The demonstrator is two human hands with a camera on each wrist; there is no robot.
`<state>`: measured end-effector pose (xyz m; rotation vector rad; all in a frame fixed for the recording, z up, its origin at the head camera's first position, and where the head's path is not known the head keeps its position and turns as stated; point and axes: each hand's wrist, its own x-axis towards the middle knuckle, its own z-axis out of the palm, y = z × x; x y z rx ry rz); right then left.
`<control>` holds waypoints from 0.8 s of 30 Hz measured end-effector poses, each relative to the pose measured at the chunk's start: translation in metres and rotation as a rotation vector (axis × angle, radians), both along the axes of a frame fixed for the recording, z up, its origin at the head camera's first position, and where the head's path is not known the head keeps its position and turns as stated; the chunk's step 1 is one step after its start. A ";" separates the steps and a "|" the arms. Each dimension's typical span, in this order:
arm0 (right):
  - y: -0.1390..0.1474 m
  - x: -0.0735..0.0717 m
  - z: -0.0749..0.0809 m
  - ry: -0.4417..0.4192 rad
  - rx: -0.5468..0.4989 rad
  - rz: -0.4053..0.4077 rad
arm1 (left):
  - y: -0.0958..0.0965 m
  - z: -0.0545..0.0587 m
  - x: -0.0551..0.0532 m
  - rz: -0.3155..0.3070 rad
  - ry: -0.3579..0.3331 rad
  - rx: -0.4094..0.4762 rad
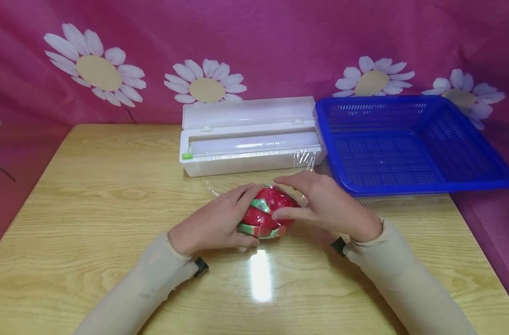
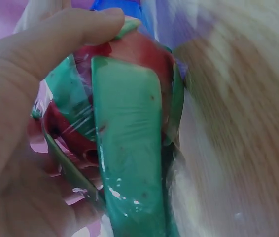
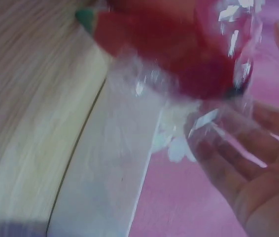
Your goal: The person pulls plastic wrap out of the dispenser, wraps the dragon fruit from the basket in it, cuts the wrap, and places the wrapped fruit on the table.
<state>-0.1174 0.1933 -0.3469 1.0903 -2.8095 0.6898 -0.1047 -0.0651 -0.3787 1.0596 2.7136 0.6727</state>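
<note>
Gripping the red-and-green fruit (image 1: 279, 199) in clear film (image 3: 235, 42), the left hand (image 1: 221, 217) curls round one side — over the table (image 1: 112, 209), before the white box (image 1: 237, 165). The right hand (image 1: 329, 205) stands loosely spread opposite — whether touching, I cannot tell.

The table (image 1: 112, 195) shows wood grain and a smooth, glossy surface. The box (image 1: 237, 165) and the basket (image 1: 384, 163) are of smooth plastic. The fruit (image 1: 258, 217) shines under clear, wrinkled plastic film (image 1: 305, 160). The sleeves (image 1: 124, 288) look like matt cloth.
</note>
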 end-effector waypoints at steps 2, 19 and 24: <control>-0.004 0.003 -0.001 0.046 -0.001 0.057 | -0.001 -0.001 -0.002 0.002 -0.016 0.025; -0.008 0.002 -0.016 0.064 0.070 0.115 | -0.009 -0.008 -0.016 0.004 -0.150 0.134; -0.007 0.002 -0.017 0.060 0.086 0.105 | -0.008 -0.009 -0.014 0.037 -0.130 0.100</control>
